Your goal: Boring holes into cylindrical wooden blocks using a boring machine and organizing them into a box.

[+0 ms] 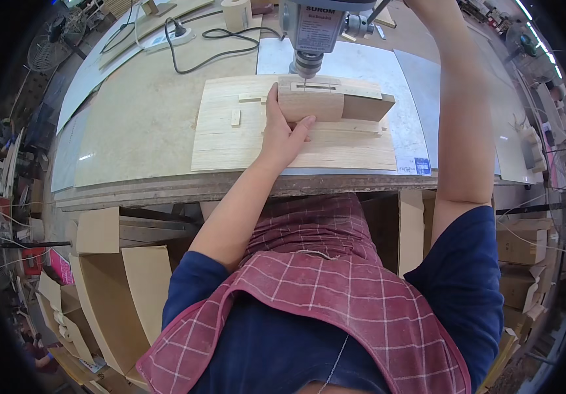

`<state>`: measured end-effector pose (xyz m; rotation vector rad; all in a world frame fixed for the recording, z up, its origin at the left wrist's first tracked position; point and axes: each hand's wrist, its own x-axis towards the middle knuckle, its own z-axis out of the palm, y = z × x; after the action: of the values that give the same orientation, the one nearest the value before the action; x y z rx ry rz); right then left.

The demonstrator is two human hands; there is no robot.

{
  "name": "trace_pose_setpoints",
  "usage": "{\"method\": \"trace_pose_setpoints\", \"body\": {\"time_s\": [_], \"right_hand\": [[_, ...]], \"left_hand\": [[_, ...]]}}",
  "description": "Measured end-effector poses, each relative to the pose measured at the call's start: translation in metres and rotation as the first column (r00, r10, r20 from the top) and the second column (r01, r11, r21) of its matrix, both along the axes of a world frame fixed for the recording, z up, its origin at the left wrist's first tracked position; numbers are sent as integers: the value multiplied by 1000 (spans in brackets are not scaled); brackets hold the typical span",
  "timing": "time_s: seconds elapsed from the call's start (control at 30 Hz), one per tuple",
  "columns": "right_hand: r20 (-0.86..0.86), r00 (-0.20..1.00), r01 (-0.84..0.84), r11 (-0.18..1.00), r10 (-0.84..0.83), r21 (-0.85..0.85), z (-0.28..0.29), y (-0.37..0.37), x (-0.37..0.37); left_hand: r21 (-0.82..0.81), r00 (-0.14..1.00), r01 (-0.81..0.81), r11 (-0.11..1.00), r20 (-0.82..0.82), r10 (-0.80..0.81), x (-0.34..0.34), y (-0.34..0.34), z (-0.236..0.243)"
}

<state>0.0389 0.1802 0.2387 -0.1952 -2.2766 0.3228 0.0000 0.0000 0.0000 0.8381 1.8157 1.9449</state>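
Observation:
My left hand [282, 134] grips a wooden block [310, 108] at its left end, thumb on the near face and fingers behind. A narrow slot runs along the block's top, and a darker flat-sided piece [365, 108] extends from its right. The thin bit of a drill press [307, 59] comes down at the slot; I cannot tell how deep it reaches. Beneath lies a pale wooden board [230, 144] with thin strips on it. My right arm stretches up beside the drill head, near its lever [380, 9]; the right hand is mostly cut off by the top edge.
On the worktable [138, 144], a black cable [220, 62] loops back to a white power strip [165, 41]. A tape-like roll [236, 13] stands behind it. Open cardboard boxes [109, 295] stand below the table's front edge, with a fan [50, 46] at far left.

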Motion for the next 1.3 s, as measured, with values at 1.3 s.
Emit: {"method": "trace_pose_setpoints", "body": {"time_s": [1.3], "right_hand": [[-558,805,-284,957,202,-62,-191,-49,37]], "left_hand": [[2,997,-65,998,-39,65,3,2,0]]}}
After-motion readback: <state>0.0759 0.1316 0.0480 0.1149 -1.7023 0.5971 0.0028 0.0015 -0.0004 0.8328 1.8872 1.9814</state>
